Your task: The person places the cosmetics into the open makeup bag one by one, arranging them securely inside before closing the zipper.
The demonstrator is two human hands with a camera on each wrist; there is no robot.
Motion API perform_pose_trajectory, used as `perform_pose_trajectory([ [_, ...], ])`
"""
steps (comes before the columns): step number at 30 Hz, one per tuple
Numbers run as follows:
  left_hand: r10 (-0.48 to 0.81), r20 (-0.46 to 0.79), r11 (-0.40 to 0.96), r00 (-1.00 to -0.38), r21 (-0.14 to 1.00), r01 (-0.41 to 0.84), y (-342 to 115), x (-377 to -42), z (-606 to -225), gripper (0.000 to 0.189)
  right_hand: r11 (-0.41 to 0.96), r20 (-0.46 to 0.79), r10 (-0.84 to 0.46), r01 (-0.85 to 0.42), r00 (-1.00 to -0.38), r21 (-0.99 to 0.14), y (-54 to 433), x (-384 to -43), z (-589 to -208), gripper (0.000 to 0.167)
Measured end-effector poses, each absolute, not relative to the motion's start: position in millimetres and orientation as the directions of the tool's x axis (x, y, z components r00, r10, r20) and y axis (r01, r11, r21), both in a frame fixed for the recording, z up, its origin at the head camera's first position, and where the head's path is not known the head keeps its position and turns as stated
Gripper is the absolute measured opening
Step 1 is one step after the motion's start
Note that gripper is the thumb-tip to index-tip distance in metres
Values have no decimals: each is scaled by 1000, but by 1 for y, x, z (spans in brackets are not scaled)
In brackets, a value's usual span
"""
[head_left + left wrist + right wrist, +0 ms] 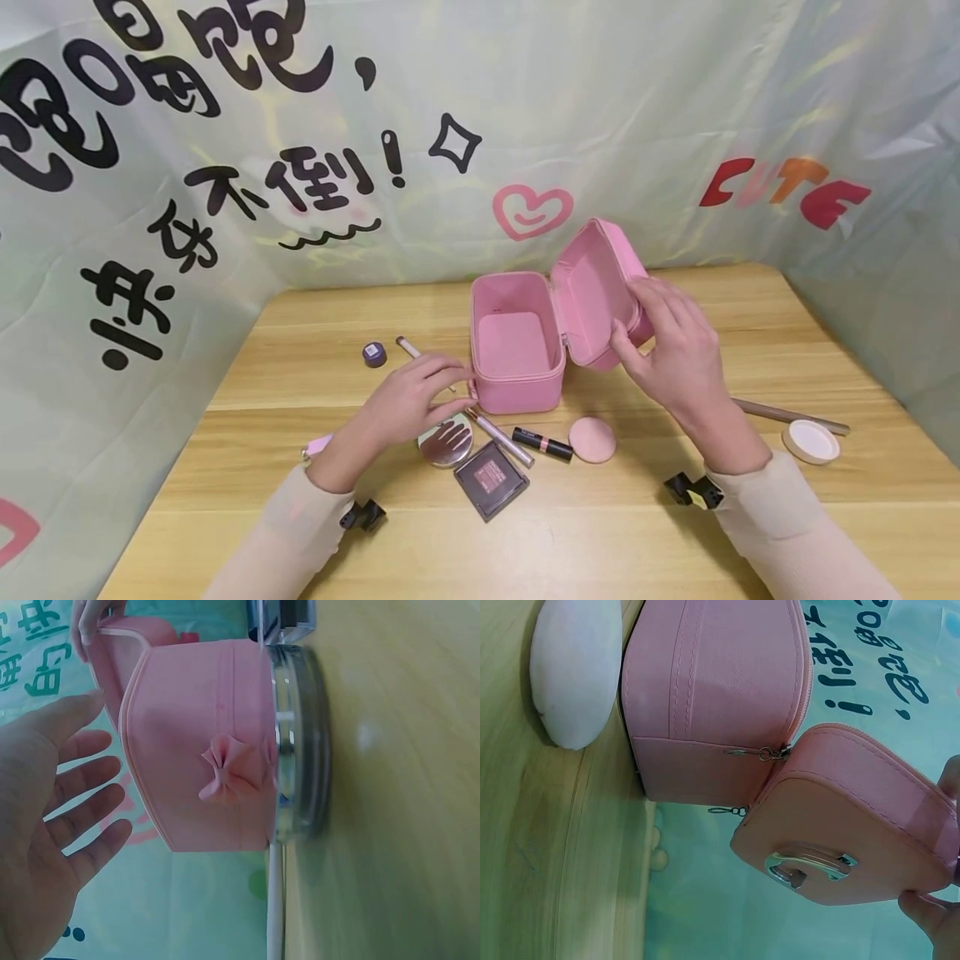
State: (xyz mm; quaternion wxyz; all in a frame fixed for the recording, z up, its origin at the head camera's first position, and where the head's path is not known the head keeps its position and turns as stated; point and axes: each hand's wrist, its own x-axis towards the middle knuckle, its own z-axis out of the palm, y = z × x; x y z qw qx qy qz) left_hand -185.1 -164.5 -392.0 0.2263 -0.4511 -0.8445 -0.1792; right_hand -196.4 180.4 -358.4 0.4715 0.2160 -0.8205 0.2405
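A pink makeup case [519,396] stands on the wooden table, its lid [596,287] swung up and over to the right. My right hand [675,350] grips the lid's outer edge between thumb and fingers. A metal handle [810,864] on the lid's top shows in the right wrist view. My left hand [408,400] hovers by the case's left side, fingers loosely spread and holding nothing. On that side sits a pink bow [229,771]. Below the left hand lies a round mirror [447,443] that reflects the fingers. The case's interior looks bare.
In front of the case lie a silver tube [506,442], a black lipstick [542,444], a pink puff [592,440] and a dark square compact [491,482]. A purple-lidded jar [374,354] is at left; a brown stick [791,416] and white round lid [811,442] at right. Cloth backdrop hangs behind.
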Motion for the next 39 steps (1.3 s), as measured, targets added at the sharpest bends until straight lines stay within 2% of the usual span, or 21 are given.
perform_pose_trajectory([
  [5, 696, 488, 550, -526, 107, 828, -172, -179, -394, 35, 786, 874, -132, -587, -467, -195, 180, -197, -358, 50],
  [11, 731, 342, 568, -590, 174, 805, -176, -173, -396, 35, 786, 874, -138, -588, -467, -191, 181, -198, -358, 49],
  [15, 782, 263, 521, -565, 220, 824, -172, -169, -397, 38, 788, 873, -136, -585, -469, -191, 183, -199, -357, 49],
  [20, 819, 238, 485, -522, 199, 852, -163, -160, -401, 45, 789, 871, -139, -584, -472, -190, 183, -199, -357, 49],
  [30, 834, 101, 526, -543, 156, 836, -153, -144, -405, 57, 784, 865, -136, -586, -482, -203, 182, -198, -357, 49],
  [39, 846, -13, 526, -532, 172, 833, -153, -142, -414, 78, 785, 855, -145, -585, -497, -207, 182, -196, -358, 51],
])
